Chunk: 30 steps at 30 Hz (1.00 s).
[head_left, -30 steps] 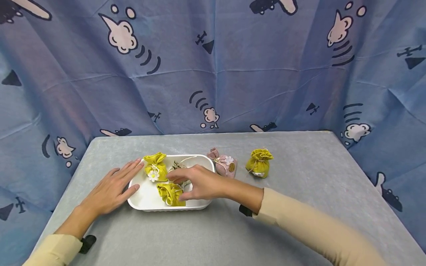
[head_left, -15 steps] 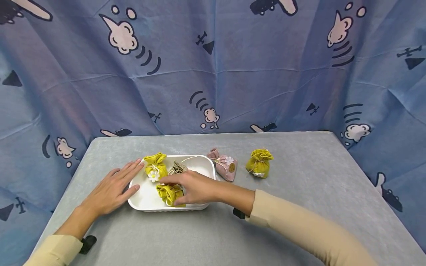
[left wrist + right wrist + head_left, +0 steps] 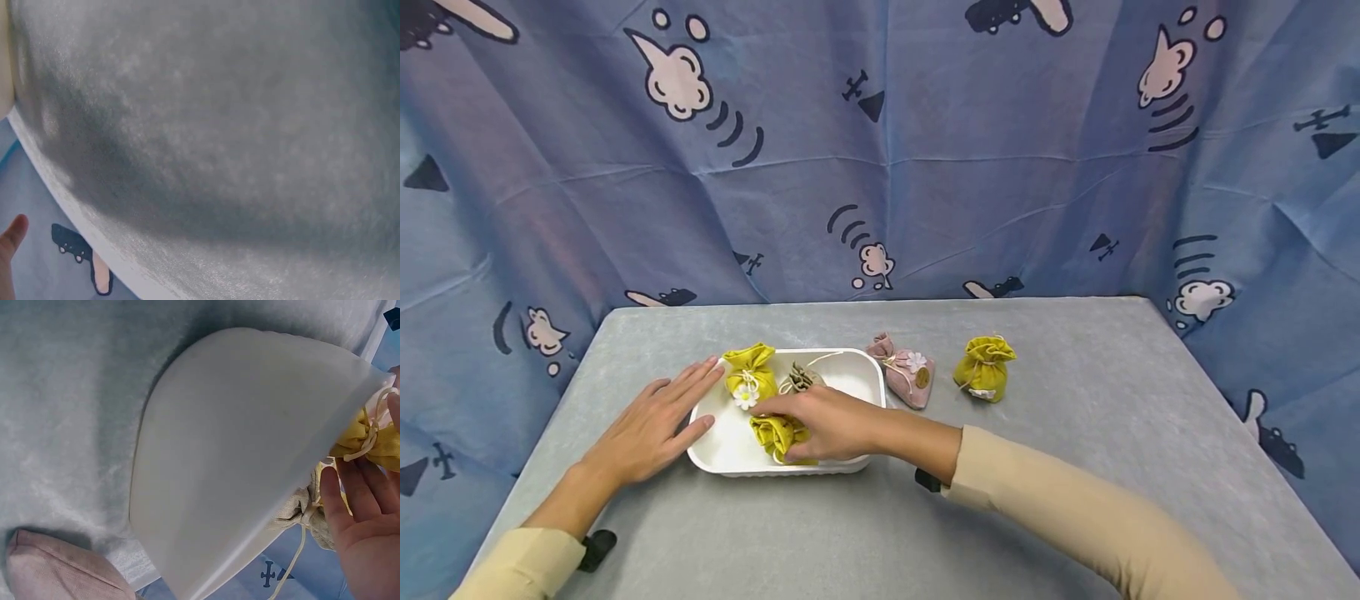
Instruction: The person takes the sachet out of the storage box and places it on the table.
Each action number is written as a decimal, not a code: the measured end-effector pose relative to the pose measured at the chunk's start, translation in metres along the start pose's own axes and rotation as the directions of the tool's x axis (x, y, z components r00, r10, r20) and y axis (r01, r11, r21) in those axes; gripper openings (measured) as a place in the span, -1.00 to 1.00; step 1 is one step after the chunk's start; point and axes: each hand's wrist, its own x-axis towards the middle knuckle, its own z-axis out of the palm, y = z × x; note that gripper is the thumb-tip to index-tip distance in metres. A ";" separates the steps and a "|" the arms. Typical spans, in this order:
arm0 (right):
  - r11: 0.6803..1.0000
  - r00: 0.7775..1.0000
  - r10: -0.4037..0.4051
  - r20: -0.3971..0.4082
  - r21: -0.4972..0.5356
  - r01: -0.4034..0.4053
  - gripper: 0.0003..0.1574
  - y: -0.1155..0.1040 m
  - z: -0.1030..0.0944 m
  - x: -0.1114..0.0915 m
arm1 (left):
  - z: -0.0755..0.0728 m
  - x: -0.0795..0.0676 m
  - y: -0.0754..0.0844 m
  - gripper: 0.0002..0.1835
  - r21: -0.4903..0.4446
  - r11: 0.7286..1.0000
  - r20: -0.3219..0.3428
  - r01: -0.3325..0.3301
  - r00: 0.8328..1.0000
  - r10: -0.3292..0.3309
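1. Slightly leftward since half a second ago, the right hand (image 3: 835, 423) has shifted, and the front yellow pouch (image 3: 772, 433) with it; the left hand looks unmoved.
2. Nearest the camera, two pale sleeves (image 3: 1075, 508) reach in over the grey table (image 3: 760, 542), a small black device (image 3: 597, 550) below the left wrist.
3. Across the left rim of the white tray (image 3: 730, 454) lies the left hand (image 3: 651, 429), fingers straight, thumb spread, grasping nothing.
4. At the tray's near side, the right hand has the front yellow pouch between thumb and fingers, partly closed around it; the right wrist view shows fingers along its cord-tied neck. Whether the pouch is lifted off the tray floor, I cannot tell.
5. Behind it in the tray, the rear yellow pouch (image 3: 752, 371) with a white flower sits near the left fingertips; a beige pouch (image 3: 805, 379) is beside it, partly hidden by the right hand.
6. Right of the tray, a pink pouch (image 3: 910, 375) lies just beside the rim, and farther right an upright yellow pouch (image 3: 985, 367) stands apart.
7. Beyond the table hangs a blue patterned curtain (image 3: 962, 150).
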 end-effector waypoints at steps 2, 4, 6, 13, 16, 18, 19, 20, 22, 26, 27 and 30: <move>1.000 1.000 0.000 -0.007 -0.002 0.000 -0.18 0.000 0.000 0.000 | 0.000 0.000 0.000 -0.28 0.004 1.000 -0.002 -0.006 1.000 0.006; 1.000 1.000 -0.003 -0.016 0.003 0.003 -0.19 0.001 0.001 0.000 | 0.000 0.000 0.000 -0.28 0.004 1.000 -0.005 -0.012 1.000 0.012; 1.000 1.000 -0.006 -0.024 0.009 0.007 -0.21 0.002 0.001 0.000 | 0.000 0.001 -0.001 -0.28 0.004 1.000 -0.011 -0.014 1.000 0.014; 1.000 0.998 -0.009 -0.055 0.021 0.010 -0.28 0.004 0.002 0.000 | 0.001 0.001 -0.001 -0.29 -0.002 1.000 -0.014 -0.009 1.000 0.009; 1.000 0.998 -0.003 -0.061 0.023 0.004 -0.30 0.003 0.001 0.000 | 0.000 0.000 -0.001 -0.28 -0.001 1.000 -0.011 -0.012 1.000 0.012; 1.000 0.998 0.006 -0.067 0.030 -0.004 -0.31 0.003 0.000 -0.001 | 0.000 0.000 -0.001 -0.28 0.000 1.000 -0.009 -0.011 1.000 0.011; 0.999 0.997 0.013 -0.070 0.034 -0.010 -0.32 0.003 -0.001 -0.001 | 0.000 0.000 -0.001 -0.28 -0.001 1.000 -0.011 -0.011 1.000 0.011; 0.999 0.997 0.017 -0.074 0.040 -0.014 -0.32 0.003 -0.002 -0.002 | 0.000 0.000 -0.001 -0.28 -0.002 1.000 -0.013 -0.010 1.000 0.010; 0.999 0.996 0.024 -0.081 0.050 -0.019 -0.33 0.003 -0.003 -0.003 | 0.000 0.000 -0.001 -0.28 -0.002 1.000 -0.013 -0.009 1.000 0.009; 0.997 0.995 0.035 -0.092 0.067 -0.029 -0.34 0.003 -0.005 -0.004 | 0.001 0.000 -0.001 -0.28 0.000 1.000 -0.016 -0.011 1.000 0.011; 0.997 0.995 0.038 -0.093 0.075 -0.031 -0.35 0.004 -0.006 -0.005 | 0.001 0.000 -0.002 -0.29 0.001 1.000 -0.017 -0.012 1.000 0.012; 0.995 0.995 0.035 -0.096 0.095 -0.026 -0.37 0.005 -0.007 -0.006 | 0.001 0.000 -0.001 -0.29 0.003 1.000 -0.022 -0.015 1.000 0.015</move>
